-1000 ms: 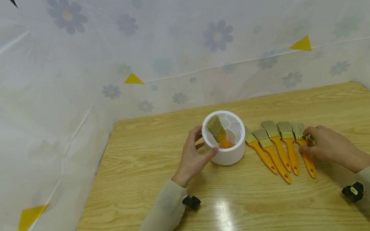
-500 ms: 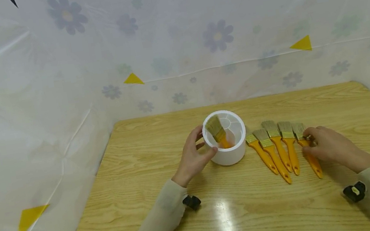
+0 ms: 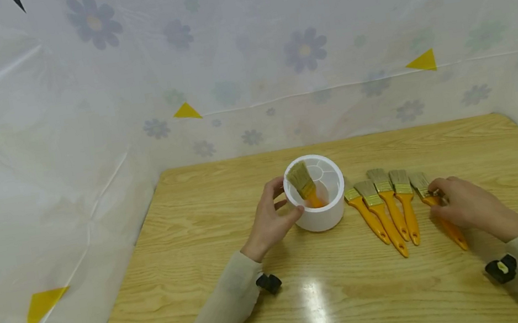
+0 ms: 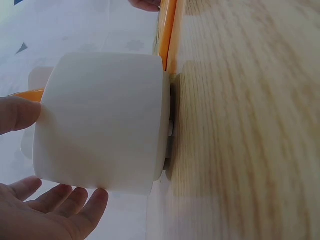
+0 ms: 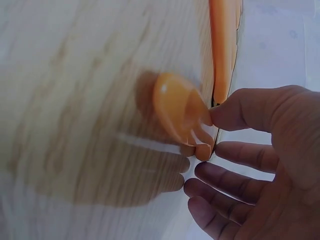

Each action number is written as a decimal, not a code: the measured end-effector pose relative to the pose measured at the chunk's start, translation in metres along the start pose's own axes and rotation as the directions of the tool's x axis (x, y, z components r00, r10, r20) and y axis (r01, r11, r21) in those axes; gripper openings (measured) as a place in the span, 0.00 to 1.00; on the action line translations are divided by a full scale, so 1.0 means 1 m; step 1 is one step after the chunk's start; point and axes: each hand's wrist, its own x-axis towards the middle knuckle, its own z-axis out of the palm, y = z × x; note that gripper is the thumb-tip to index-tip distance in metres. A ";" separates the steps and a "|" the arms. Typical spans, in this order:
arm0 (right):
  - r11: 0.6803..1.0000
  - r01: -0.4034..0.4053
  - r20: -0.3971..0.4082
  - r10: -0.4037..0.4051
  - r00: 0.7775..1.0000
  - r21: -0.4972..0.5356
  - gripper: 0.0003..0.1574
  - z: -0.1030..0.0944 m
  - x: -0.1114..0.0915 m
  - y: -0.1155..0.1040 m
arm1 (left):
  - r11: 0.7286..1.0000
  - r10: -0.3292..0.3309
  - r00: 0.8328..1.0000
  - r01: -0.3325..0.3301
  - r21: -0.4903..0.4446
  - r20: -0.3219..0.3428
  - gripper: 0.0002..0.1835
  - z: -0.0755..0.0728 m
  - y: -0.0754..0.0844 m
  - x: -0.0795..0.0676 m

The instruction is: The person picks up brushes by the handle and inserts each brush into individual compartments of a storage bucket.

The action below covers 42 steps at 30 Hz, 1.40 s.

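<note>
A white round container [image 3: 321, 221] stands on the table, with one paintbrush [image 3: 300, 178] leaning inside it, bristles up. My left hand [image 3: 270, 224] holds the container at its left side, thumb at the near rim and fingers along the wall. In the left wrist view, thumb and fingertips touch the container [image 4: 102, 120] on opposite sides. To the right, my right hand [image 3: 477, 207] pinches the rightmost paintbrush [image 3: 453, 234] near its metal band. That brush lies slanted, its orange handle [image 5: 180, 107] close to the table in the right wrist view.
Several more paintbrushes [image 3: 394, 214] with orange handles lie side by side between the container and my right hand, bristles pointing away. The wooden table [image 3: 360, 302] ends at a flower-patterned plastic sheet [image 3: 234, 64] behind and a pale sheet on the left.
The rightmost paintbrush has swung, its handle end moving right and away from the other brushes. My right hand shifted slightly right with it. The left hand and container stayed almost still.
</note>
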 end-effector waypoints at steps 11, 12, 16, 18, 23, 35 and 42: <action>1.000 0.004 -0.010 -0.005 1.000 -0.018 0.31 -0.001 -0.005 0.005 | 1.000 0.018 1.000 -0.018 -0.003 0.007 0.34 0.001 -0.002 0.002; 1.000 0.006 -0.013 -0.006 1.000 -0.021 0.31 0.000 -0.005 0.005 | 1.000 0.018 1.000 -0.018 -0.003 0.007 0.34 0.001 -0.002 0.002; 1.000 0.012 -0.011 -0.012 1.000 -0.024 0.31 0.000 -0.006 0.006 | 1.000 0.011 1.000 -0.011 0.001 0.001 0.34 0.000 0.000 0.002; 1.000 0.015 -0.014 -0.016 1.000 -0.025 0.31 -0.001 -0.006 0.007 | 1.000 0.009 1.000 -0.009 0.000 -0.001 0.34 0.000 0.000 0.001; 0.999 0.033 -0.019 -0.033 0.999 -0.019 0.31 -0.002 -0.009 0.009 | 1.000 0.006 1.000 -0.006 -0.003 0.003 0.34 0.000 -0.002 0.001; 0.999 0.045 -0.017 -0.045 0.999 -0.020 0.31 -0.002 -0.011 0.014 | 1.000 0.003 1.000 -0.002 0.014 -0.021 0.34 0.005 -0.043 0.007; 0.999 0.048 -0.008 -0.049 0.999 -0.014 0.30 -0.003 -0.011 0.015 | 1.000 0.001 1.000 -0.001 0.026 -0.019 0.35 0.005 -0.042 0.007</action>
